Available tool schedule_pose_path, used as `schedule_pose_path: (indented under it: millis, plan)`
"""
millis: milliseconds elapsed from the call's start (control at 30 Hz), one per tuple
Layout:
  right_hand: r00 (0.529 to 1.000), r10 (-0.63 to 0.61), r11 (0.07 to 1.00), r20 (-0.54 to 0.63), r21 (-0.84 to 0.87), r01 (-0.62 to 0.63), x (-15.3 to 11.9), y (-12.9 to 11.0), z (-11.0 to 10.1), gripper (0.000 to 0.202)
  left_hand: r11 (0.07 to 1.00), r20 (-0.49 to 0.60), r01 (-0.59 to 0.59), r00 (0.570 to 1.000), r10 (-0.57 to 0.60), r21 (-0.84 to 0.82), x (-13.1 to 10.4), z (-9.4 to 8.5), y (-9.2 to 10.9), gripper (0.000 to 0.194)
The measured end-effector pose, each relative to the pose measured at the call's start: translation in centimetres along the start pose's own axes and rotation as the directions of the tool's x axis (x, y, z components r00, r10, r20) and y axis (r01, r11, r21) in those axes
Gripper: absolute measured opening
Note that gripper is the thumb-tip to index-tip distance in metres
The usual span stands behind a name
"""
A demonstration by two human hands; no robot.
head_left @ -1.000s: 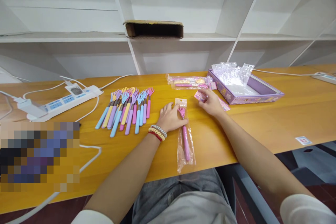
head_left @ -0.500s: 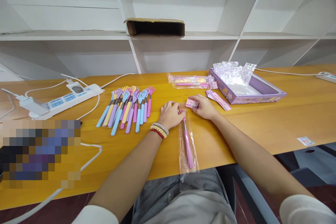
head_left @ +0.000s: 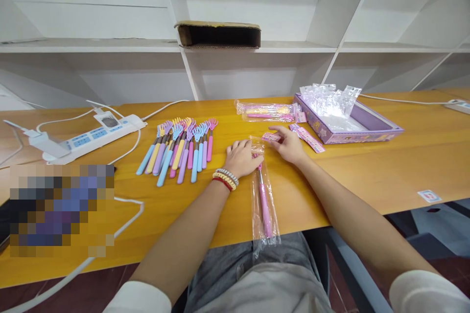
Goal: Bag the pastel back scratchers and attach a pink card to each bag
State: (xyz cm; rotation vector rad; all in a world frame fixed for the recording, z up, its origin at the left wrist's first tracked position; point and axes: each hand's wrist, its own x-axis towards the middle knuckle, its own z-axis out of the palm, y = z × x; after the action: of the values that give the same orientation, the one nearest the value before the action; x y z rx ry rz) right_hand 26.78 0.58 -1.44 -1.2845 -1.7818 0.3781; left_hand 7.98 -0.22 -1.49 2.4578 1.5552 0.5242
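Note:
A pink back scratcher point(head_left: 265, 205) lies inside a clear plastic bag point(head_left: 256, 227), handle towards me, the bag's lower end hanging over the table's front edge. My left hand point(head_left: 240, 159) rests over the bag's upper left side, fingers stretched on the table and thumb across the scratcher's head, partly hiding it. Between the thumb and fingers of my right hand point(head_left: 290, 145) is a small pink printed card point(head_left: 270, 137), just beside the bag's top end. More pink cards point(head_left: 308, 138) lie beyond that hand. Several pastel back scratchers point(head_left: 179, 149) are piled to the left.
Bagged back scratchers point(head_left: 268, 111) lie at the back. Clear bags point(head_left: 330, 100) fill part of a purple box point(head_left: 362, 137) at right. A power strip point(head_left: 97, 137) with cables is on the left, near a blurred patch. A cardboard box point(head_left: 220, 36) sits on the white shelf point(head_left: 293, 49).
The card in my right hand has tilted flatter, and that hand's fingers have lifted and extended. My left hand stays on the bag with its thumb slightly shifted. The view has moved slightly.

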Motion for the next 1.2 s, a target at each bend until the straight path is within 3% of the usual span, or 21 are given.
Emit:
schedule_pose_path:
  millis: [100,167,300,533,733,1067,1200]
  plan:
    - [0.998,-0.032,0.999,0.049,0.043,0.03,0.06,0.0,0.5,0.019,0.999,-0.014,-0.005,1.0,0.004,-0.033,0.11,0.05,-0.09,0.058]
    - [0.996,-0.064,0.997,0.069,0.057,0.061,0.13,0.06,0.82,0.016,0.998,-0.024,-0.017,1.0,0.015,-0.067,0.16,0.04,-0.12,0.06]
    - [0.998,-0.039,0.993,0.049,0.114,0.034,0.35,0.23,0.93,0.017,0.987,-0.036,-0.078,0.997,0.074,-0.143,0.14,-0.1,-0.01,0.068]
    - [0.986,0.141,0.934,0.09,0.318,-0.163,0.45,0.01,0.52,0.026,0.972,-0.037,-0.125,0.992,0.121,-0.196,0.02,-0.44,0.29,0.069]
    - [0.983,0.18,0.873,0.04,0.455,-0.178,0.46,-0.45,0.66,0.029,0.96,-0.024,-0.133,0.991,0.132,-0.245,-0.08,-0.62,0.27,0.069]
    - [0.968,0.251,0.827,-0.017,0.523,-0.206,0.58,-0.47,0.88,0.029,0.906,-0.087,-0.244,0.97,0.228,-0.347,-0.02,-0.72,0.35,0.063]
    - [0.968,0.249,0.834,-0.009,0.51,-0.21,0.54,-0.58,0.85,0.03,0.895,-0.1,-0.236,0.972,0.214,-0.378,-0.06,-0.77,0.42,0.067]
